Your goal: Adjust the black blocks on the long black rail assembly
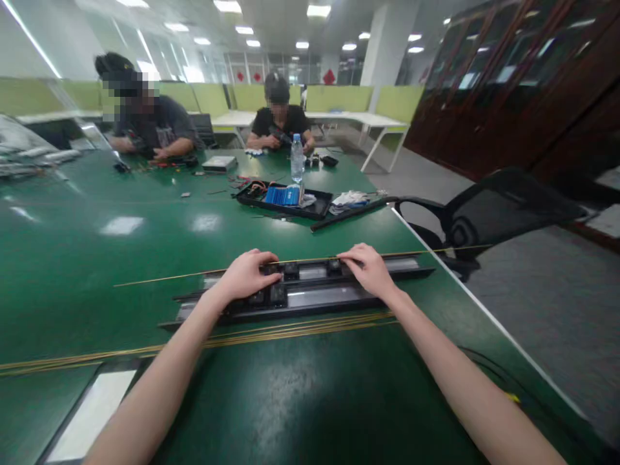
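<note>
Two long black channel rails (334, 296) with pale, shiny inner strips lie side by side on the green table. Small black blocks (291, 270) sit in them. A thin yellow rod (159, 279) runs along the far rail and sticks out past both its ends. My left hand (247, 276) is closed over the far rail, its fingers at the rod and its thumb on the near side of a block. My right hand (367, 268) pinches at the rod beside another black block (334, 265). The exact fingertip contact is partly hidden.
Several thin yellow rods (300, 330) lie nearer me. A black tray (317, 205) with a blue pack (282, 196), a water bottle (297, 159) and white gloves (349, 200) are farther back. Two people sit across the table. An office chair (504, 203) stands at right.
</note>
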The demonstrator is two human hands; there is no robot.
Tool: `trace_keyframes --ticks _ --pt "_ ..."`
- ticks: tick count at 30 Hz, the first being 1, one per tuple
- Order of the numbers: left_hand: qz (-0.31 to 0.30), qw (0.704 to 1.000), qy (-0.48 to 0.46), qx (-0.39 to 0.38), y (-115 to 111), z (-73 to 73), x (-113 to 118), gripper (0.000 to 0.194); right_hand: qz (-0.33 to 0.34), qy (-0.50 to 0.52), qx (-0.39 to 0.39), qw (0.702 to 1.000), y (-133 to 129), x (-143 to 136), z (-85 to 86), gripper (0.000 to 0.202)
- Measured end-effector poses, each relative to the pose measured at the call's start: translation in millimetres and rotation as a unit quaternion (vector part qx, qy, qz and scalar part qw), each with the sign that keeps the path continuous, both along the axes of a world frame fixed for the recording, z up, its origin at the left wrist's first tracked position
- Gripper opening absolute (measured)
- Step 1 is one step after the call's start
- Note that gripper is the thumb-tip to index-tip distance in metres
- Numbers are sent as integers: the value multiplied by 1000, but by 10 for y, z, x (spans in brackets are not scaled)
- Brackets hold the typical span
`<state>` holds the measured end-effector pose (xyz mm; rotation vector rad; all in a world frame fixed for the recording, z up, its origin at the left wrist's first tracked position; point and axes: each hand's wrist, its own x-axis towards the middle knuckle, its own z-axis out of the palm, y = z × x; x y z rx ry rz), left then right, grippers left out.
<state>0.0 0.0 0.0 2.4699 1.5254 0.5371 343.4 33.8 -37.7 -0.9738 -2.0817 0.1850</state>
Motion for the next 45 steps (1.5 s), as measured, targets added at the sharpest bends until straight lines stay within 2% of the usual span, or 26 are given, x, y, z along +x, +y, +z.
trace_keyframes --ticks 14,22,45 --pt "1 1000 -6 -4 19 5 8 41 -4 1 6 1000 3 0 20 16" --pt "2 1000 -1 3 20 13 8 40 1 -9 34 999 19 -13 9 17" --pt "24 1000 7 -6 -5 7 19 42 5 -6 12 1000 -12 -21 51 16"
